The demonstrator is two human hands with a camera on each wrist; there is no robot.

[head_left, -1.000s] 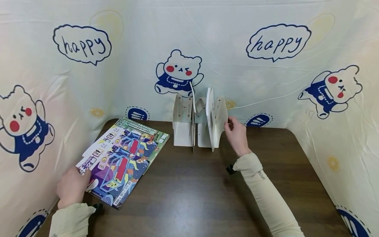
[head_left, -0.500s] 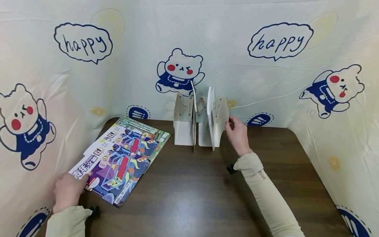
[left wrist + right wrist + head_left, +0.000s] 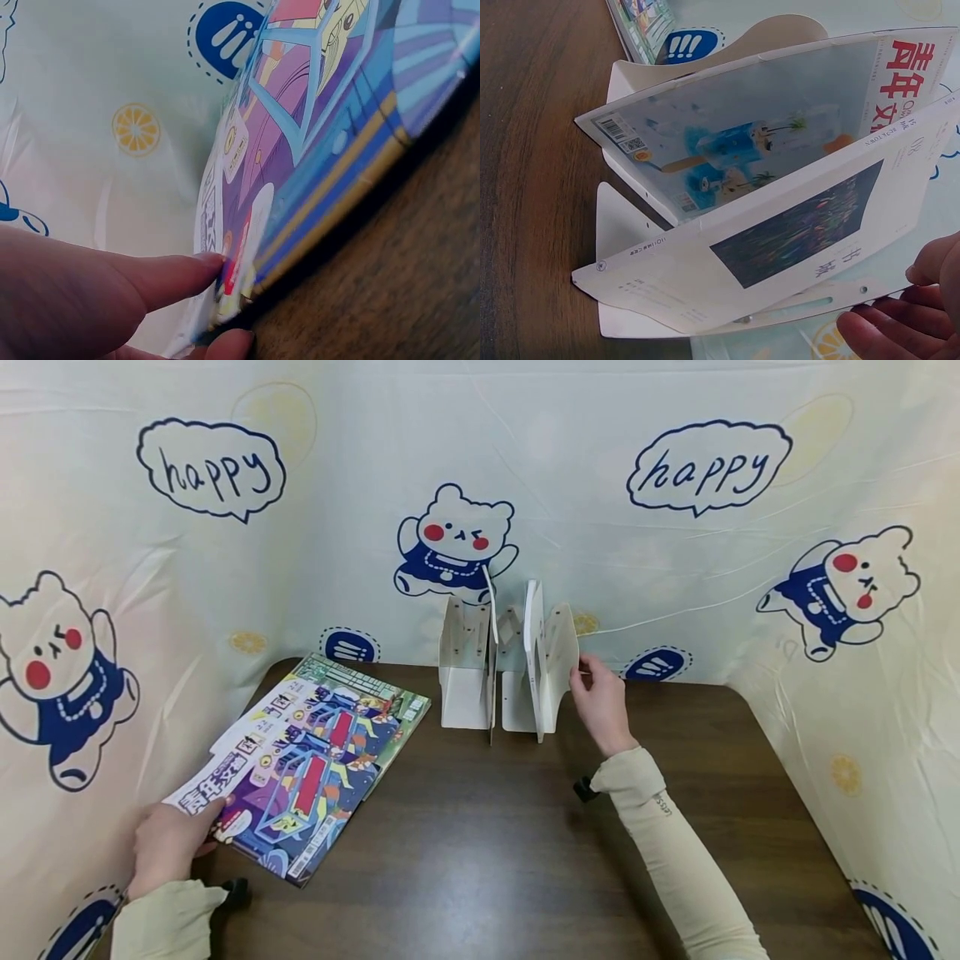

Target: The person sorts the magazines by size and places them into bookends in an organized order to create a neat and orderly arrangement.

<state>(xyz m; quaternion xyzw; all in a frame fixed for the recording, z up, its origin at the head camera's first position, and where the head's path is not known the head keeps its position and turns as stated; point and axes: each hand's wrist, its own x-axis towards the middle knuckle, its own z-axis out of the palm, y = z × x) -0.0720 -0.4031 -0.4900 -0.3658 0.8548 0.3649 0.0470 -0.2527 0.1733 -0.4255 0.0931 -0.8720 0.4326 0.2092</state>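
- The left hand (image 3: pixel 168 847) pinches the near corner of the colourful magazine (image 3: pixel 315 764), thumb on top and a finger beneath; the magazine lies flat at the left of the surface (image 3: pixel 487 843), not yet lifted
- The right hand (image 3: pixel 602 706) rests with fingertips (image 3: pixel 877 334) against the outer wall of the white file holder (image 3: pixel 558 664), which stands upright at the back edge; I judge it steadied rather than gripped
- Two magazines (image 3: pixel 780 217) already stand in the rack
- Bare wood lies between magazine and holder; the curtain (image 3: pixel 150 568) hems in the left and back
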